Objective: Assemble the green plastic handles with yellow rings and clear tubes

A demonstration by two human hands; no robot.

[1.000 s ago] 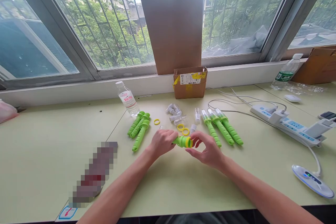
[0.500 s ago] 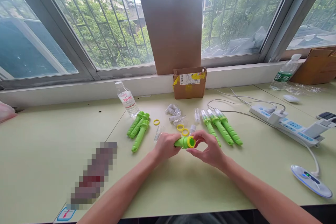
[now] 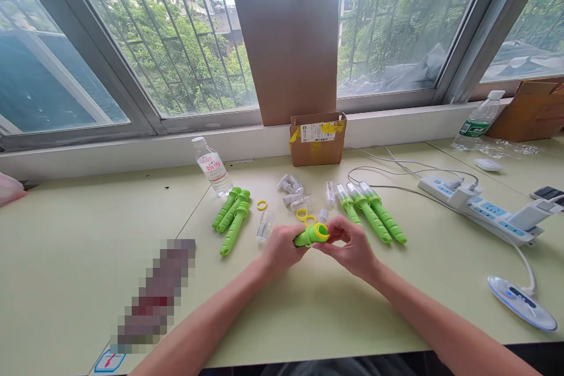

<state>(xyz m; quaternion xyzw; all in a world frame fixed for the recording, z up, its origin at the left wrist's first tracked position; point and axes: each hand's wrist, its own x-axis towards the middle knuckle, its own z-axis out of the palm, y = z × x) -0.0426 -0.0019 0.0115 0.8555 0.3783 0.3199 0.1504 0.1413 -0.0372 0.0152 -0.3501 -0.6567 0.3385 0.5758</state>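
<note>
My left hand [image 3: 285, 245] is wrapped around a green plastic tube [image 3: 307, 237], its open threaded mouth pointing right. At that mouth sits a yellow ring [image 3: 326, 233], pinched by the thumb and fingertips of my right hand [image 3: 352, 242]. Whether the ring is fully around the neck I cannot tell. Left of my hands lie several green tubes [image 3: 235, 229] without caps. Just past my left hand is a clear ribbed cap [image 3: 265, 227]. Loose yellow rings [image 3: 302, 214] lie beyond my hands, and another yellow ring [image 3: 262, 205] is farther left. Green tubes with clear tops [image 3: 370, 212] lie by my right hand.
Clear and white plastic pieces [image 3: 291, 184] are grouped mid-table. A water bottle [image 3: 212, 167] stands behind the uncapped tubes. At the back is a small cardboard box [image 3: 318, 150]. To the right lie a power strip [image 3: 480, 208], cables and a white oval device [image 3: 521, 304].
The yellow ring now sits more tilted at the tube's mouth, and the tube's end is turned slightly upward. My right fingers have moved in closer to it.
</note>
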